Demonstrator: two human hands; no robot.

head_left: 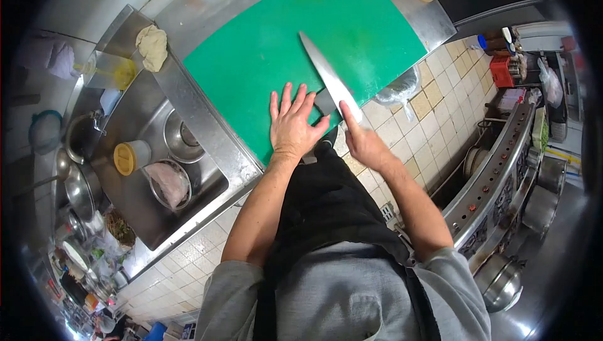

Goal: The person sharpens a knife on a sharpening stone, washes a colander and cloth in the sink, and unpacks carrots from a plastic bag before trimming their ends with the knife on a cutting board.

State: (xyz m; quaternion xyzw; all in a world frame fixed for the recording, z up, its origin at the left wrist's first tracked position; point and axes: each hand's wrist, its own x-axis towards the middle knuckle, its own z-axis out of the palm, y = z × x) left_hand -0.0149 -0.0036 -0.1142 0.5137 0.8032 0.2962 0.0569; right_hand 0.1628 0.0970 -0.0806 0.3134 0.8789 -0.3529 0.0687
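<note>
On the green cutting board (251,46), my left hand (295,121) lies with its fingers spread near the board's front edge. Its thumb and one fingertip touch a small dark grey block (325,102). My right hand (366,143) is closed round the handle end of a large knife, the index finger stretched along the blade. The knife's blade (323,68) rests over the board beside the dark block, its tip pointing away from me. The handle is hidden in my right hand.
Left of the board, a steel sink (151,215) holds a bowl with pale meat (168,184), a yellow-lidded container (129,157) and a metal bowl (182,135). A crumpled cloth (151,48) lies on its rim. A stove (496,184) stands at the right.
</note>
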